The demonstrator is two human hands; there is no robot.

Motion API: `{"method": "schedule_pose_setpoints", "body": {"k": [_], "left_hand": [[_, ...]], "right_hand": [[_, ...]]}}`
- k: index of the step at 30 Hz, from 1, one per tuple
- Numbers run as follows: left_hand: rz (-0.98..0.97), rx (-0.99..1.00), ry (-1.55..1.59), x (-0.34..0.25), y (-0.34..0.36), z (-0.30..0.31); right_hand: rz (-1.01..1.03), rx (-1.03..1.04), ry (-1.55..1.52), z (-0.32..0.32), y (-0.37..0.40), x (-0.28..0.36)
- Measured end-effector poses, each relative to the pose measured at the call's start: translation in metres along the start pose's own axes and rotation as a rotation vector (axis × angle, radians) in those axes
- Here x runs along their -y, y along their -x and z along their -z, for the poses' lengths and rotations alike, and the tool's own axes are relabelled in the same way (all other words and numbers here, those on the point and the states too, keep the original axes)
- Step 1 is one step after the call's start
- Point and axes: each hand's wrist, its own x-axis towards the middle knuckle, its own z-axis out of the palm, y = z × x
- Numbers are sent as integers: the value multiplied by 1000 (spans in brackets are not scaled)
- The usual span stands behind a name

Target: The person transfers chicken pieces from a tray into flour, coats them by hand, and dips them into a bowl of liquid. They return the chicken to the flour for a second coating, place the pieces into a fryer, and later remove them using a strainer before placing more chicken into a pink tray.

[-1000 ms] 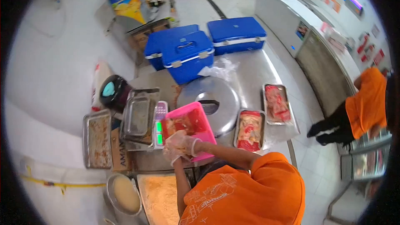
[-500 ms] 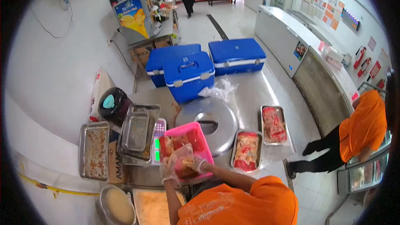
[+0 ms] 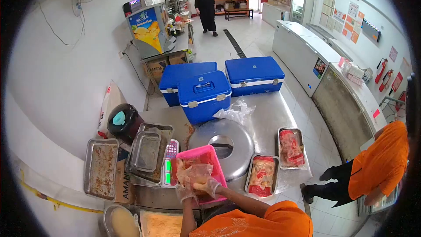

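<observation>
Both of my hands, in clear plastic gloves, are over the pink basin. My left hand grips the near left side of a clear plastic bag. My right hand is closed at the bag's lower right, its fingers partly hidden by the plastic. Pale and reddish pieces, which look like raw meat, show through and around the bag. Under the basin's left side sits a digital scale with lit green displays. Right of the basin, a metal tray holds a red-and-clear pack of meat.
A large round metal lid lies behind the basin. Blue coolers stand at the table's far side. Metal trays are at the left, a second meat tray at the right. A co-worker in orange stands right; another person is far back.
The view has tilted up slightly. The plastic bag now lies spread wider over the basin, with my right hand tucked against it. The far person has come nearer; the co-worker's arm now hangs lower.
</observation>
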Motion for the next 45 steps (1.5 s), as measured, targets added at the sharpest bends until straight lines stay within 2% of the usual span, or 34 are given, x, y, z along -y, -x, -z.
{"method": "schedule_pose_setpoints", "body": {"k": [2,4,6,7,9,10,12,13,15,16,18,22,24,26,28,30,32,34,37,39,43,45], "left_hand": [[15,-158,-14,-25,11,4],[14,-153,6,-12,8,-7],[5,-137,48,0,7,-14],[1,-125,71,4,9,-17],[-5,-97,111,14,12,-23],[-6,-86,124,18,12,-24],[-7,-76,145,26,14,-26],[-7,-79,149,28,17,-28],[-6,-98,148,31,17,-29],[-5,-111,147,31,17,-29],[-9,-158,140,30,13,-29],[-17,-234,119,26,6,-27],[-23,-254,118,25,3,-24],[-25,-258,116,27,1,-24],[-28,-259,120,29,-1,-24],[-31,-258,117,31,-2,-23],[-34,-252,121,34,-2,-24],[-37,-253,120,35,-2,-23],[-42,-238,122,34,-2,-23],[-40,-227,128,33,-3,-22],[-49,-157,157,35,-7,-17],[-55,-86,192,38,-10,-12]], "right_hand": [[8,43,39,0,2,2],[16,90,78,-1,0,-4],[-161,175,15,-6,-4,-16],[-166,178,15,-9,-4,-20],[-68,196,-299,-15,-3,-27],[-68,201,-298,-17,-5,-36],[104,146,-140,-23,-8,-52],[95,149,-145,-24,-3,-40],[-100,149,-433,-22,5,-17],[-111,149,-435,-21,5,-18],[-107,181,19,-18,3,-20],[-159,221,115,-17,6,-14],[-256,195,221,-18,7,-6],[-304,261,231,-7,7,46],[-354,325,238,-4,6,56],[12,457,744,-7,2,24],[-41,464,769,-20,-8,-19],[-97,471,793,-20,-7,-7],[-142,431,480,-14,3,18],[-286,402,269,-19,1,20],[-317,306,241,-24,9,39],[-169,293,545,-25,7,41]]}}
